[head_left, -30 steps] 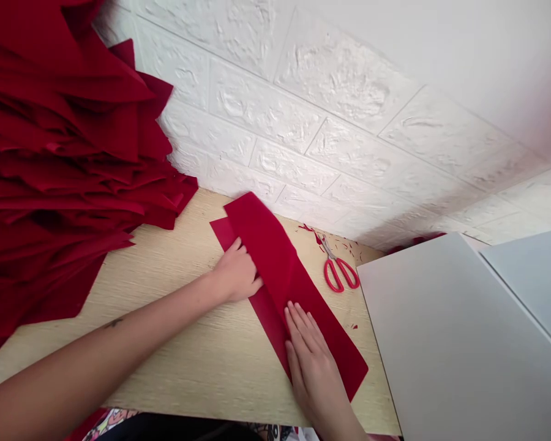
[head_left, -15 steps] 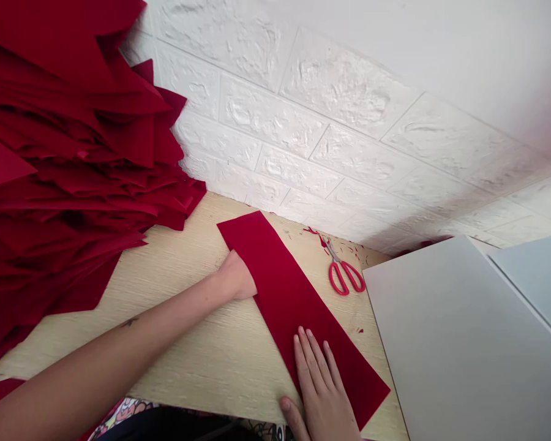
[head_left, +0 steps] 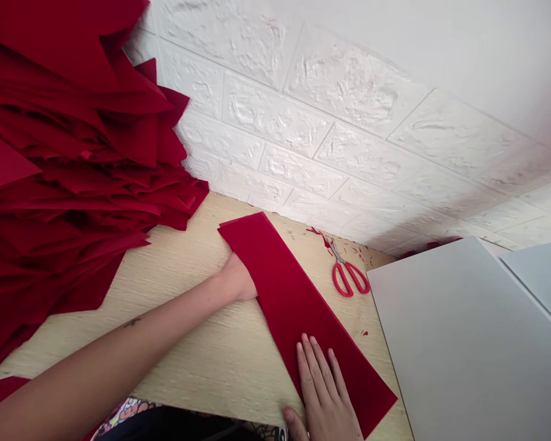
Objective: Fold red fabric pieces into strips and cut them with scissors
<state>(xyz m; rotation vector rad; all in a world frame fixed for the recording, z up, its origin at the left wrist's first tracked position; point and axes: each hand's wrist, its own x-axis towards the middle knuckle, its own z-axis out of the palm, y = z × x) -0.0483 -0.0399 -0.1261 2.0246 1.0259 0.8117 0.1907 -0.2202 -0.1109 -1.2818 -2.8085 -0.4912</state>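
Observation:
A long folded piece of red cloth (head_left: pixel 289 288) lies slantwise on the wooden table. My left hand (head_left: pixel 239 277) is tucked between its layers from the left side; the fingers are hidden under the top layer. Flat on the cloth's near end rests my right hand (head_left: pixel 324 383), with its fingers stretched out and the thumb off the left edge. At the far end, the two layers lie slightly out of line.
A tall heap of red cloth pieces (head_left: pixel 82 159) fills the left side. Red-handled scissors (head_left: pixel 349 275) lie by the white brick-pattern wall (head_left: pixel 298 165), among small red scraps. At right stands a large pale grey box-like object (head_left: pixel 459 331) on the table (head_left: pixel 202 355).
The far end of the top layer has shifted a little, so that the lower layer's edge shows there. Both hands keep nearly the same place; the view has moved slightly.

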